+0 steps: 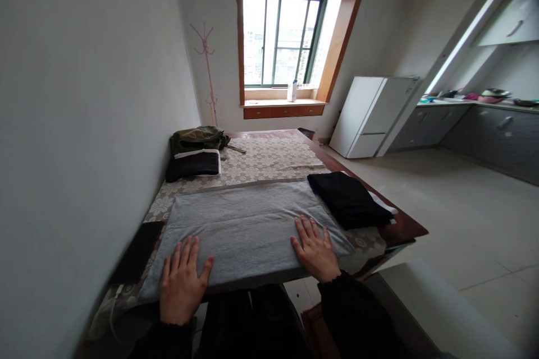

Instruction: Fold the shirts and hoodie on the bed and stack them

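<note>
A grey cloth (pixel 248 224), perhaps a folded garment, lies spread nearly flat across the near part of the table, with a few light creases. My left hand (pixel 183 280) rests on its left front part, palm down and fingers apart. On the right front part lies my right hand (pixel 314 247), also flat with fingers spread. Neither hand grips the cloth. Just beyond my right hand sits a folded black cloth pile (pixel 349 199), with something white showing under it. Left of my left hand is a dark tablet or phone (pixel 138 251) with a white cable (pixel 113 314) by its near end.
A patterned tablecloth (pixel 269 157) covers the wooden table (pixel 406 227). At the far left, by the wall, are a folded black cloth (pixel 193 165) and an olive bag (pixel 197 139). A pale seat or bench (pixel 429 303) stands to the right, and a white fridge (pixel 366 115) behind.
</note>
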Motion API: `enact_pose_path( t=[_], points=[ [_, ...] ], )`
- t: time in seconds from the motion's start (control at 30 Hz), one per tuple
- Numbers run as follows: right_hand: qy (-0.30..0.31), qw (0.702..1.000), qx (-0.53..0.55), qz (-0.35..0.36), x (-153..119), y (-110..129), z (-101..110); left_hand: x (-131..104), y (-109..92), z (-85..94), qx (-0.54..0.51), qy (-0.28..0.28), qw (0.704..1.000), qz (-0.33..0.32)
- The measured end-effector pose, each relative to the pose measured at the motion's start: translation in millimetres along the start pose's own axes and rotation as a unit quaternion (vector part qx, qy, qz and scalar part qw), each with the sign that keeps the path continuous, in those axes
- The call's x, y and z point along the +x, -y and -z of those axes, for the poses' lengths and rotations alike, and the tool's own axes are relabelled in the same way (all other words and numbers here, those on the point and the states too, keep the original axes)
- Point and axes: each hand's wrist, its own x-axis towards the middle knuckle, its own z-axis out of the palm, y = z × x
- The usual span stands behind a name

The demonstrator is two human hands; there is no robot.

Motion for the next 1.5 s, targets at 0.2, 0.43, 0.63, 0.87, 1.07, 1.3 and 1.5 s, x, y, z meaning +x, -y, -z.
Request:
enact_pose_path(
  t=[0.2,0.43,0.63,0.87,1.07,1.3,1.5],
  points=[
    [-0.021,0.999,-0.04,-0.021,0.1,-46.0,-12.2,-0.2,32.2,3.2,0.013,0.026,1.0,0.003],
    [-0.024,0.998,0.0,0.055,14.2,-18.7,-10.3,21.3,8.9,-2.1,0.009,0.075,0.996,-0.05],
    [0.063,0.998,0.008,-0.018,32.3,-37.6,-8.5,36.3,29.1,-4.9,0.039,0.069,0.996,-0.029],
    [0.055,0.998,-0.001,-0.032,38.0,-42.6,-13.3,36.4,38.1,-10.1,0.035,0.048,0.998,-0.03],
    [-0.006,1.0,0.01,-0.016,29.4,-59.2,-24.9,32.4,58.1,-13.0,0.014,0.03,0.999,-0.037],
    [0.024,0.997,0.026,0.067,33.2,5.5,10.2,36.6,-10.8,5.7,0.026,0.13,0.988,-0.084],
    [0.049,0.97,0.137,0.194,33.8,109.7,15.4,52.3,-105.3,-12.4,-0.056,0.099,0.984,-0.137]
  ],
)
